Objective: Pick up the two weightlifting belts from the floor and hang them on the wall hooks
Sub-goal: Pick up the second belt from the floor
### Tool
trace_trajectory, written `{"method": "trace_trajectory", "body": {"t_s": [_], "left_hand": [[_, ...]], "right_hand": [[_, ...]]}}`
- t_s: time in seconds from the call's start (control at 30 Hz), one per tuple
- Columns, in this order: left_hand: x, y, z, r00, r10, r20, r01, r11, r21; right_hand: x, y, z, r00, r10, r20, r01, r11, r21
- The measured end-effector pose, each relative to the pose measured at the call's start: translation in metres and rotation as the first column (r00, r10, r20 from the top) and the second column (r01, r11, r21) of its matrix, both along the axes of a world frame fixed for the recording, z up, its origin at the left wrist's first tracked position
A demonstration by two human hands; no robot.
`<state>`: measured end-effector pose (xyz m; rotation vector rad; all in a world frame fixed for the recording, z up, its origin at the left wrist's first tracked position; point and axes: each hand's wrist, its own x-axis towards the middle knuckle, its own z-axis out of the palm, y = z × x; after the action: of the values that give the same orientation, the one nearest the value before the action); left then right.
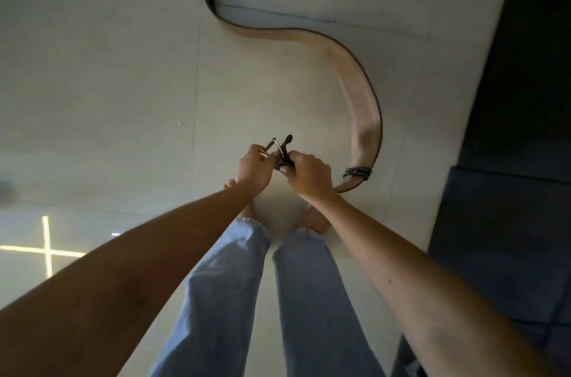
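A long belt (361, 98), tan on its inner face and dark on the outer, curls in an S across the pale tiled floor from the top of the view down to my hands. My left hand (255, 171) pinches the metal buckle (278, 146) at the belt's near end. My right hand (309, 174) is closed on the dark strap just beside the buckle. Both hands hold this end above my bare feet. A dark keeper loop (357, 173) sits on the belt right of my right hand. Only one belt is in view.
My legs in light blue jeans (293, 284) stand below my hands. A dark blue mat or padded surface (509, 191) fills the right side. A bright cross of light (46, 250) reflects on the floor at the lower left. No wall hooks show.
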<state>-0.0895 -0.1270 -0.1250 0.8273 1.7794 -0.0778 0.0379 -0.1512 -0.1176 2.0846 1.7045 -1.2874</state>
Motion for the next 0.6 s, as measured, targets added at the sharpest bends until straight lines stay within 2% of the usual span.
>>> {"method": "trace_trajectory", "body": {"t_s": [0.17,0.23,0.33,0.4,0.43,0.5,0.6], "left_hand": [[0.002,0.053,0.146,0.974,0.182,0.134,-0.204,0.965,0.168],[0.001,0.075,0.204,0.922,0.306,0.236,-0.341,0.932,0.126],[0.005,0.099,0.296,0.787,0.458,0.413,-0.518,0.855,0.038],[0.012,0.107,0.361,0.727,0.444,0.524,-0.504,0.863,-0.032],[0.014,0.109,0.392,0.726,0.396,0.562,-0.465,0.885,-0.023],[0.017,0.106,0.444,0.742,0.275,0.611,-0.396,0.916,0.069],[0.018,0.099,0.516,0.739,0.178,0.65,-0.393,0.897,0.201]], "right_hand": [[0.011,0.06,0.142,0.964,-0.227,-0.135,0.239,0.967,0.086],[0.014,0.078,0.207,0.938,-0.287,-0.194,0.316,0.938,0.14],[0.02,0.095,0.301,0.86,-0.388,-0.331,0.469,0.856,0.216],[0.023,0.103,0.361,0.79,-0.464,-0.4,0.578,0.782,0.233],[0.023,0.105,0.388,0.755,-0.493,-0.433,0.624,0.744,0.24],[0.024,0.108,0.436,0.712,-0.517,-0.475,0.676,0.687,0.266],[0.024,0.109,0.503,0.654,-0.529,-0.541,0.73,0.627,0.27]]}}
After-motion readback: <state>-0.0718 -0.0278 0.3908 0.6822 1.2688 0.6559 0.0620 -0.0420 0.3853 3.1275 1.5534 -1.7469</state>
